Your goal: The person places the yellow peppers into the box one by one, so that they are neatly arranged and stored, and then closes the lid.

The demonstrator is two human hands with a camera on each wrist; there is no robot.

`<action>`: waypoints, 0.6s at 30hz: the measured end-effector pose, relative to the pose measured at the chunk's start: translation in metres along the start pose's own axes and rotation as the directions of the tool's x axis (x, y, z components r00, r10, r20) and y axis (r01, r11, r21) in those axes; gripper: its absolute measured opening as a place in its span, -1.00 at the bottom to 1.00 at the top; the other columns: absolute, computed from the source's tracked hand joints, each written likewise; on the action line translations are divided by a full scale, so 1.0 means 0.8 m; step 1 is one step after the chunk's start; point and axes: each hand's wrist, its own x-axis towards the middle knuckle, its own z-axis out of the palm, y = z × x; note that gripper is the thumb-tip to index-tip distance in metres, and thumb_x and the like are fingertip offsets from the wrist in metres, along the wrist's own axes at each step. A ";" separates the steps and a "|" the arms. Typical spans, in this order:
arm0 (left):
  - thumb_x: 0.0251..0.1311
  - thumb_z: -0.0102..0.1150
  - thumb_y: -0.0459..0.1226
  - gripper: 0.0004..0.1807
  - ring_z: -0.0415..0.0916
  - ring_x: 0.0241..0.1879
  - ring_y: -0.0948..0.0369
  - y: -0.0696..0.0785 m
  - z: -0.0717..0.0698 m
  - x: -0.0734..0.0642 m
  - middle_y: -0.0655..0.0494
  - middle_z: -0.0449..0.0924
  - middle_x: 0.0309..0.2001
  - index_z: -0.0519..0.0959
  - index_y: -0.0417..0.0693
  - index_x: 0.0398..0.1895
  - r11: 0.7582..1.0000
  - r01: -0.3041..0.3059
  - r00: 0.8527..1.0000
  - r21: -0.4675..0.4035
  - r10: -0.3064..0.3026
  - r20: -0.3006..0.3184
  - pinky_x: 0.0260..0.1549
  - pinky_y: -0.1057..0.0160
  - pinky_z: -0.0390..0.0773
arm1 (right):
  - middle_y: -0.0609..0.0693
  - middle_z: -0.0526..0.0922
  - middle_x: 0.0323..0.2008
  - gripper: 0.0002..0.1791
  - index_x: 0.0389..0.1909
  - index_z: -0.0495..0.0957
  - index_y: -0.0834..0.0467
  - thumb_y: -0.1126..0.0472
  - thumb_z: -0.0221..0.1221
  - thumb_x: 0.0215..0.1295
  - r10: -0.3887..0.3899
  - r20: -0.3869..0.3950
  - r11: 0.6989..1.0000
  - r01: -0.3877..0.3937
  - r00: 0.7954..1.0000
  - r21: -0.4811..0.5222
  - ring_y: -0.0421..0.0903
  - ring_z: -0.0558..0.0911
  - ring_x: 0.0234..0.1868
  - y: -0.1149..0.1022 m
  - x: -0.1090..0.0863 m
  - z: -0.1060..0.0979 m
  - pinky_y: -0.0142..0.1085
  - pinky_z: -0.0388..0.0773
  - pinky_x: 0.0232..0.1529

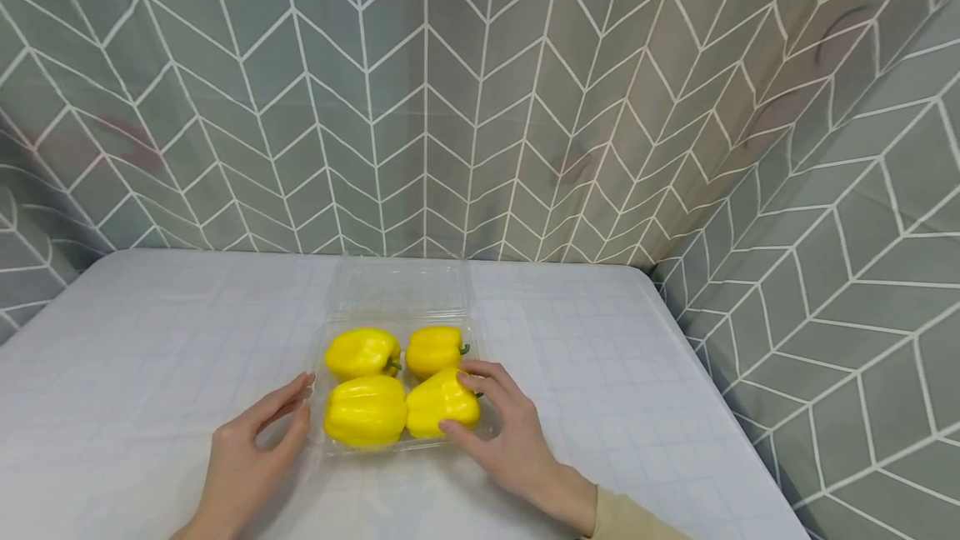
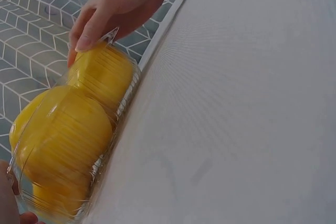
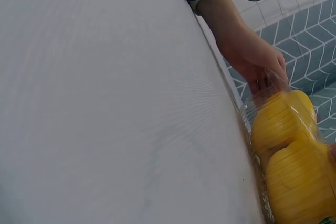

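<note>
A clear plastic clamshell container (image 1: 397,445) sits on the table with its lid (image 1: 401,288) folded back. Several yellow bell peppers lie inside in two rows. My right hand (image 1: 513,432) grips the near right bell pepper (image 1: 435,402), thumb on the near side and fingers over the top. Beside it are the near left pepper (image 1: 365,411), the far left pepper (image 1: 360,354) and the far right pepper (image 1: 433,350). My left hand (image 1: 251,448) holds the container's left rim between thumb and fingers; the right wrist view shows this left hand (image 3: 257,56) at the container's corner.
A white cloth with a faint grid covers the table (image 1: 600,357). Grey curtains (image 1: 450,107) with white chevron lines hang behind the table and along its right side. The lid reaches close to the table's back edge.
</note>
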 end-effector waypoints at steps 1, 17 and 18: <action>0.26 0.27 -0.36 -0.59 0.51 -0.14 0.71 0.000 0.000 0.000 0.12 0.73 0.03 0.62 -0.08 0.19 1.000 -0.004 1.000 -0.001 0.004 -0.002 -0.03 0.81 0.33 | 0.08 0.52 0.20 -0.54 0.11 0.54 0.14 0.13 0.40 0.22 0.008 0.004 1.000 -0.008 1.000 -0.002 -0.02 0.57 0.20 0.000 0.000 -0.001 -0.24 0.59 0.19; 0.26 0.29 -0.35 -0.60 0.56 -0.14 0.62 0.003 0.002 -0.003 0.15 0.73 0.01 0.63 -0.03 0.18 1.000 -0.019 1.000 -0.009 0.019 0.013 -0.03 0.79 0.36 | -0.02 0.53 0.21 -0.45 0.17 0.50 0.06 0.04 0.42 0.18 0.075 0.017 0.995 -0.074 0.997 -0.073 -0.09 0.54 0.24 -0.003 -0.007 -0.010 -0.24 0.49 0.31; 0.26 0.29 -0.34 -0.60 0.57 -0.14 0.61 0.003 0.002 -0.003 0.16 0.73 0.01 0.63 -0.02 0.18 1.000 -0.020 1.000 -0.011 0.020 0.019 -0.02 0.79 0.35 | -0.02 0.53 0.21 -0.44 0.18 0.50 0.06 0.03 0.43 0.18 0.073 0.018 0.994 -0.071 0.997 -0.080 -0.09 0.54 0.23 -0.003 -0.008 -0.012 -0.24 0.50 0.30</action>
